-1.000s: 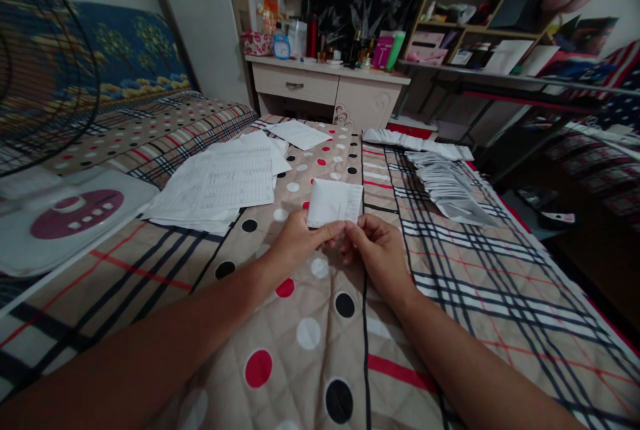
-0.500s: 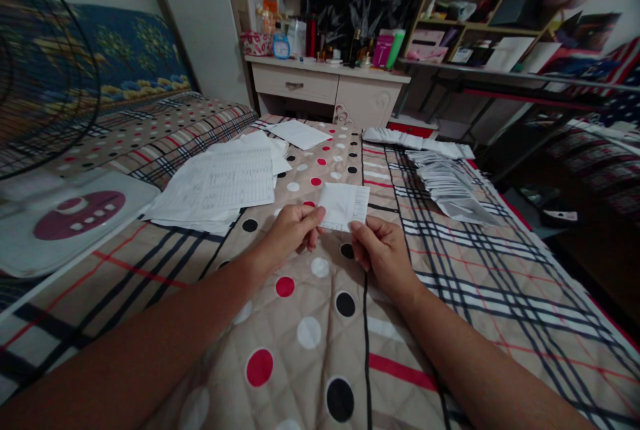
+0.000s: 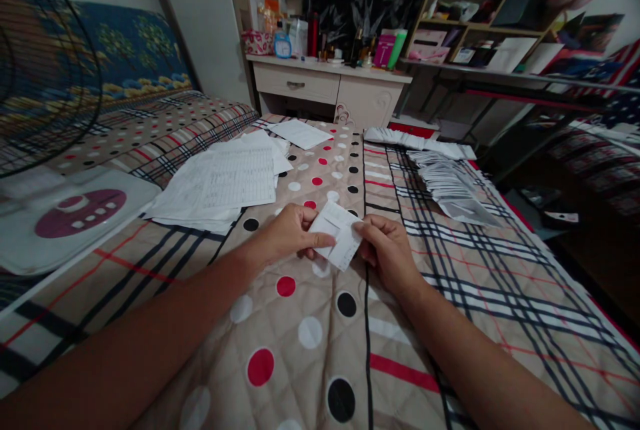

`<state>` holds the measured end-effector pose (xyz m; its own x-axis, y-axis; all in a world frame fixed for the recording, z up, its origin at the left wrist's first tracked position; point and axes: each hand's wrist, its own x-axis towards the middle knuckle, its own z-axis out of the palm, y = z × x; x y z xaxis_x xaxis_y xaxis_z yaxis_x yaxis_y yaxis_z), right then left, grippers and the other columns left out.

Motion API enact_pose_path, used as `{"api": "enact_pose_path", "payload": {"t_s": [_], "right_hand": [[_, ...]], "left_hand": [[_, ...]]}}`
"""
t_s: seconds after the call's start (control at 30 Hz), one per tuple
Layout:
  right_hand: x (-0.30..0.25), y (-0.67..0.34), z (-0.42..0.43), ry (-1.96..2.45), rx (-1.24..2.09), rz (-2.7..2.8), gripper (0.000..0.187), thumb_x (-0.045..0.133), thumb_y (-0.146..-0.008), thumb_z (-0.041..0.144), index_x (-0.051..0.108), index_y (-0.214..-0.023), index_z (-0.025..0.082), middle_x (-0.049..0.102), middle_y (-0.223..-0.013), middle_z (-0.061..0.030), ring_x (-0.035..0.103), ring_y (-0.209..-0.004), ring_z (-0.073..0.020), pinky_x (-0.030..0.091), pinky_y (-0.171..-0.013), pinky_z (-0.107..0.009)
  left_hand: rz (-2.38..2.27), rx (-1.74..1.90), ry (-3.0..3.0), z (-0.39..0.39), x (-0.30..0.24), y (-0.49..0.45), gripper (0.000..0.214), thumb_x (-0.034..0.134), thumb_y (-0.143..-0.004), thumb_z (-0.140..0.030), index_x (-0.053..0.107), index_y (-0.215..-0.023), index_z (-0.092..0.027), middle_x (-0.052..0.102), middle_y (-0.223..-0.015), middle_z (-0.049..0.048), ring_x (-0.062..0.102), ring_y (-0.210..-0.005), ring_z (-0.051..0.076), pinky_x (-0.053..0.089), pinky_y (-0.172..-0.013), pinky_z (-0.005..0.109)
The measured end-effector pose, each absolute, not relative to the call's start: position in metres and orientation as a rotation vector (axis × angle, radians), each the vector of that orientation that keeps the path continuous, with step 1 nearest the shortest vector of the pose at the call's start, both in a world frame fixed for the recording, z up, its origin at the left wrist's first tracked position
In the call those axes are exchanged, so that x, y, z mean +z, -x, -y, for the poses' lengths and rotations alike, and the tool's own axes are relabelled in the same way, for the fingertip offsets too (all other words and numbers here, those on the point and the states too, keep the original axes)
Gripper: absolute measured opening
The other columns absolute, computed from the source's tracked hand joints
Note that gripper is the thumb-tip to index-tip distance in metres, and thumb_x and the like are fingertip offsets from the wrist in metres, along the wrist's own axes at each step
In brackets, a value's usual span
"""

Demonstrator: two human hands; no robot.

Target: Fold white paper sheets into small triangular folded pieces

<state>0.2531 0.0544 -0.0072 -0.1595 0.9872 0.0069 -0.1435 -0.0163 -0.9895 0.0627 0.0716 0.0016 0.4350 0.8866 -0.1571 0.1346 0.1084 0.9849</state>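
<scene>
A small white folded paper with faint printed lines is held low over the quilted bedspread. My left hand pinches its left edge, thumb lying across the top. My right hand grips its right edge with curled fingers. The paper is tilted, its lower right corner pointing down toward me. Both hands are close together at the middle of the bed.
A spread of printed sheets lies to the left, another white sheet farther back. Rows of overlapped folded papers run along the right side. A fan base sits at left. A cluttered dresser and shelves stand behind.
The paper was held up and flat, then lowered and turned to a slant between both hands; it looks narrower now. The hands have come closer together.
</scene>
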Motion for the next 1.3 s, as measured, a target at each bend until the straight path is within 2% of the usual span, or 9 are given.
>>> {"api": "enact_pose_path", "payload": {"t_s": [0.13,0.33,0.57,0.67,0.8,0.93,1.1,1.2,1.3], "right_hand": [[-0.006,-0.253,-0.056,1.105,1.169,1.32,0.033,0.065,-0.081,0.039,0.049,-0.06,0.019,0.041,-0.046,0.0075,0.032,-0.04,-0.0061,0.024,-0.039,-0.021],[-0.006,-0.254,-0.055,1.08,1.226,1.432,0.036,0.064,-0.082,0.038,0.046,-0.058,0.018,0.039,-0.048,0.0071,0.03,-0.042,-0.0056,0.022,-0.04,-0.02],[-0.004,-0.25,-0.052,1.033,1.456,1.352,0.037,0.062,-0.082,0.043,0.05,-0.058,0.018,0.043,-0.044,0.0062,0.033,-0.038,-0.0061,0.022,-0.038,-0.019],[-0.002,-0.251,-0.052,1.048,1.429,1.367,0.039,0.062,-0.082,0.042,0.048,-0.054,0.018,0.042,-0.043,0.0057,0.03,-0.037,-0.0054,0.018,-0.036,-0.02],[0.0,-0.25,-0.051,1.116,1.315,1.405,0.04,0.061,-0.082,0.042,0.049,-0.052,0.018,0.043,-0.043,0.005,0.028,-0.037,-0.0052,0.015,-0.035,-0.021],[0.001,-0.248,-0.049,1.137,1.281,1.417,0.039,0.06,-0.083,0.041,0.05,-0.052,0.018,0.045,-0.043,0.0043,0.03,-0.038,-0.0056,0.017,-0.036,-0.021],[-0.002,-0.257,-0.055,1.046,1.3,1.191,0.039,0.063,-0.081,0.038,0.044,-0.053,0.018,0.037,-0.043,0.0072,0.026,-0.037,-0.0049,0.015,-0.036,-0.021],[-0.004,-0.264,-0.063,1.015,1.367,1.118,0.039,0.066,-0.079,0.036,0.043,-0.053,0.019,0.034,-0.041,0.0085,0.023,-0.036,-0.0043,0.013,-0.036,-0.02],[-0.004,-0.267,-0.066,1.003,1.414,1.123,0.041,0.068,-0.077,0.036,0.042,-0.052,0.018,0.033,-0.041,0.0089,0.022,-0.036,-0.0036,0.013,-0.035,-0.019]], "left_hand": [[-0.935,0.589,-1.413,-0.064,0.001,-0.071,0.024,0.074,-0.071,-0.03,0.068,-0.087,-0.013,0.071,-0.07,0.0061,0.065,-0.055,0.014,0.049,-0.049,0.022],[-1.174,0.891,-1.562,-0.063,0.003,-0.078,0.03,0.071,-0.073,-0.042,0.063,-0.07,-0.013,0.062,-0.061,0.0009,0.054,-0.052,0.011,0.037,-0.045,0.019],[-1.164,0.924,-1.54,-0.061,0.003,-0.081,0.039,0.057,-0.083,-0.051,0.06,-0.07,-0.014,0.058,-0.06,0.0007,0.051,-0.05,0.011,0.035,-0.045,0.021],[-1.246,0.936,-1.596,-0.062,0.006,-0.08,0.046,0.052,-0.086,-0.054,0.057,-0.061,-0.015,0.054,-0.054,0.0006,0.048,-0.047,0.011,0.031,-0.042,0.022],[-1.379,1.001,-1.621,-0.068,0.01,-0.081,0.048,0.054,-0.085,-0.051,0.053,-0.052,-0.016,0.048,-0.048,-0.0005,0.043,-0.045,0.01,0.027,-0.042,0.023],[-1.464,1.123,-1.591,-0.077,0.005,-0.076,0.052,0.053,-0.085,-0.055,0.049,-0.05,-0.017,0.046,-0.046,-0.0014,0.04,-0.044,0.01,0.026,-0.043,0.024],[-1.511,1.36,-1.367,-0.088,-0.004,-0.057,0.057,0.051,-0.084,-0.062,0.036,-0.049,-0.02,0.032,-0.04,-0.0057,0.029,-0.038,0.007,0.024,-0.041,0.023],[-1.298,1.259,-1.299,-0.085,-0.004,-0.054,0.054,0.049,-0.081,-0.068,0.052,-0.064,-0.017,0.047,-0.048,-0.0041,0.038,-0.038,0.006,0.027,-0.04,0.021],[-1.013,0.903,-1.344,-0.077,0.0,-0.062,0.051,0.072,-0.066,-0.062,0.062,-0.081,-0.013,0.064,-0.066,0.0024,0.053,-0.045,0.008,0.036,-0.041,0.019]]}}
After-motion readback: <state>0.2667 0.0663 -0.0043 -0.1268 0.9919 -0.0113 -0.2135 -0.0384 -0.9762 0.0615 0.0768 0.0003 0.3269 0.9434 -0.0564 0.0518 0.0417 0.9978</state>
